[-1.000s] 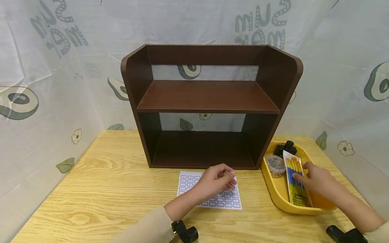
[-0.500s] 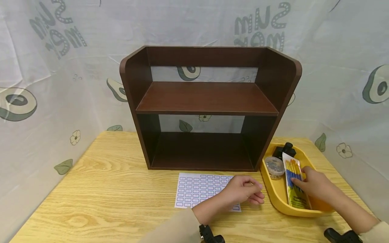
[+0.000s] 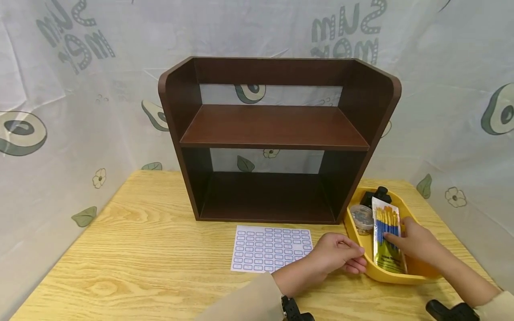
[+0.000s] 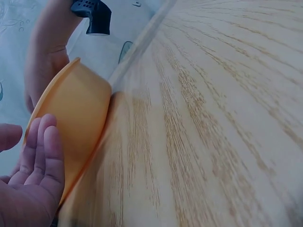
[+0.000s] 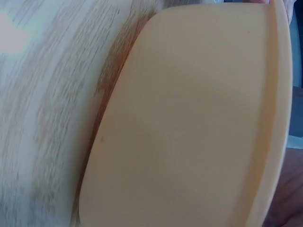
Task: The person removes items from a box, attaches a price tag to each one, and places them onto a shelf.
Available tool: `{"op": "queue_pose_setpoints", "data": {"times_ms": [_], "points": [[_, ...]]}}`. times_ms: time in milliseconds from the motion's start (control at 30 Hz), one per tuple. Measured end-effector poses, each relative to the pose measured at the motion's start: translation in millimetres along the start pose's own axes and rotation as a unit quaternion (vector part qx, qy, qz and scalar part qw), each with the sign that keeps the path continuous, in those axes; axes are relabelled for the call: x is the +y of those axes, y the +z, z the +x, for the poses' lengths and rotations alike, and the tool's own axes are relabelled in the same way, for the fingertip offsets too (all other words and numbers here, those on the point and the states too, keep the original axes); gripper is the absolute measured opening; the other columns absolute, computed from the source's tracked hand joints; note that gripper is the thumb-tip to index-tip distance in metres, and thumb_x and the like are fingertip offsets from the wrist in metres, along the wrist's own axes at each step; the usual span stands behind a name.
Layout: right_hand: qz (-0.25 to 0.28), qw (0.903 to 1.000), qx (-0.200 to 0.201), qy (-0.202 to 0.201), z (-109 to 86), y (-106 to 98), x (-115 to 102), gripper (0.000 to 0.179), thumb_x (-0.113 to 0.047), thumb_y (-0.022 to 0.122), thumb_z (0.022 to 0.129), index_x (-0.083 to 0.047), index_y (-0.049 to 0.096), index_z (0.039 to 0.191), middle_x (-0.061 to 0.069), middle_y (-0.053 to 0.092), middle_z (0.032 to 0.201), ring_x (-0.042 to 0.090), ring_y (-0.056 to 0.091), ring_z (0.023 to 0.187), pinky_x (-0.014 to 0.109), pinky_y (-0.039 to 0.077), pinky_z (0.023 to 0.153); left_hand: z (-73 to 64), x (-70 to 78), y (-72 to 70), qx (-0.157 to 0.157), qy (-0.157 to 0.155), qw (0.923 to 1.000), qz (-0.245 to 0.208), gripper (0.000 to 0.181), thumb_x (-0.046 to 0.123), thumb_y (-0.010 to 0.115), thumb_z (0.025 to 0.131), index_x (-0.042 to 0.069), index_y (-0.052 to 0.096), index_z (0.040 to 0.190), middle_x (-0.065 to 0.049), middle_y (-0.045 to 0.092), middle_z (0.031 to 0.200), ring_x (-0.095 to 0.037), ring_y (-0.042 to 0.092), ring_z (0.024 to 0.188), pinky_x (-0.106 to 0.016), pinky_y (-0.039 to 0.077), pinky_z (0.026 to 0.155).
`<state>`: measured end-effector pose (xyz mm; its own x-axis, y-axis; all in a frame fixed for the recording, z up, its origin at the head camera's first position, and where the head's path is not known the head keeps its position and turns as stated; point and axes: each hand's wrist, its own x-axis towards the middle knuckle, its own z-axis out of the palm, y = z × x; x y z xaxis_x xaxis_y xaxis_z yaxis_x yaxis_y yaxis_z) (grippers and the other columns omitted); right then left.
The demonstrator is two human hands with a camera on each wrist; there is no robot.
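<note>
My right hand [image 3: 417,240] reaches into a yellow tray [image 3: 371,269] and holds a flat pack of paintbrushes [image 3: 387,227] by its right side, the thumb lying over the front. The pack shows blue and gold brush handles. My left hand [image 3: 339,256] is at the tray's near left rim. In the left wrist view, the left fingers [image 4: 40,161] extend along the tray's outer wall, with the thumb apart from them. The right wrist view shows mostly the tray's outer wall [image 5: 180,118], and the right hand's grip is hidden there.
A sheet of blue-framed labels [image 3: 261,249] lies on the wooden table [image 3: 120,258], one spot on it blank. Behind it stands a dark brown two-tier shelf [image 3: 273,129]. The tray also holds a round clear-lidded tub [image 3: 362,217] and a black object [image 3: 375,196].
My left hand has moved right, from over the label sheet to the tray's rim. The brush pack has turned slightly more upright in my right hand.
</note>
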<state>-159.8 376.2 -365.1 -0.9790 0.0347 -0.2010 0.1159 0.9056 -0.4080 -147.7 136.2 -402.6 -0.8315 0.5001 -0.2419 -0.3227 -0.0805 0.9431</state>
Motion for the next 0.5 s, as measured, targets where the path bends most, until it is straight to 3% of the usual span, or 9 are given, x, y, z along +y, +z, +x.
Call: {"op": "queue_pose_setpoints", "data": {"times_ms": [300,500], "points": [[0.053,0.9986,-0.002,0.009,-0.7,-0.1,-3.6,0.067,-0.030,0.067,0.102,0.026,0.041,0.127,0.030,0.067,0.100,0.027,0.062,0.086,0.033,0.054,0.071,3.0,-2.4,4.5,0.027,-0.006,0.9994,-0.021,0.013,0.003,0.073,0.095,0.007,0.069,0.083,-0.026,0.078,0.086,-0.041,0.080,0.086,-0.023,0.062,0.058],[0.097,0.9946,-0.005,0.037,-3.2,0.1,-5.5,0.057,-0.031,0.067,0.102,0.020,0.049,0.120,0.019,0.065,0.096,0.023,0.058,0.086,0.027,0.050,0.067,2.1,-1.2,4.8,0.023,-0.004,0.9995,-0.022,0.012,0.002,0.073,0.095,0.006,0.070,0.083,-0.027,0.078,0.087,-0.043,0.079,0.090,-0.021,0.061,0.057]]}}
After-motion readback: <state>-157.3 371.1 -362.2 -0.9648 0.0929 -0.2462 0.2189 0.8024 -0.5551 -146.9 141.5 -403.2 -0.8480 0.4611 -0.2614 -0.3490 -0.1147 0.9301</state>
